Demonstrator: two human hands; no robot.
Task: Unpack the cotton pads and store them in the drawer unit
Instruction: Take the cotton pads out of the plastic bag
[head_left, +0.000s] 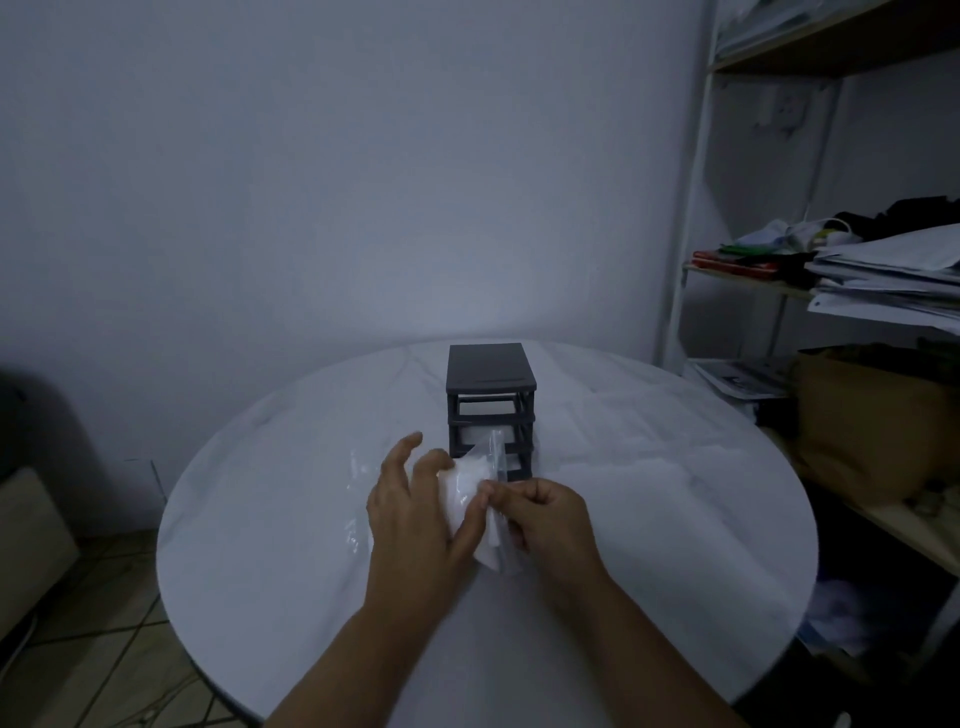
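A clear plastic pack of white cotton pads (470, 488) is held above the round white table (260, 519), just in front of the dark grey drawer unit (490, 371). My left hand (415, 519) cups the pack from the left, thumb across its front and fingers spread. My right hand (545, 512) pinches the pack's plastic edge on the right side. The unit's top slot looks empty; something white shows in its middle level. Its lower part is hidden behind the pack.
A shelf rack (696, 208) stands to the right with stacked papers (893, 280), cloths and a brown cardboard box (862, 421). A dark object sits at the far left by the wall. Tiled floor shows at the lower left.
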